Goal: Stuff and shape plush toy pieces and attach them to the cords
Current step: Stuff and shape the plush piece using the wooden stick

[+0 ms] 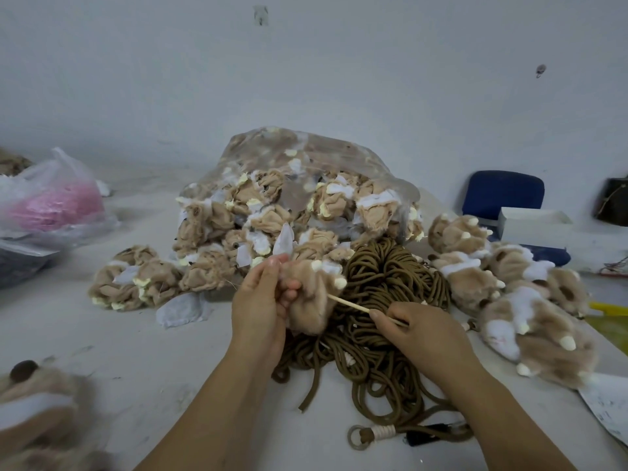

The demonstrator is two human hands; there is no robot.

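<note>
While the left hand (261, 300) curls round a tan plush paw piece (312, 297) to steady it just above the heap of brown cords (390, 280), the right hand (424, 331) pinches a thin wooden stick (350, 303) whose tip enters the piece, probably to push its shape out from within. Limp pieces spill from a clear bag (339, 147) behind, and plump finished paws (550, 334) lie to the right. All sits on a dusty white table (136, 334) against a bare white wall (339, 62), with a blue chair (503, 190) beyond.
</note>
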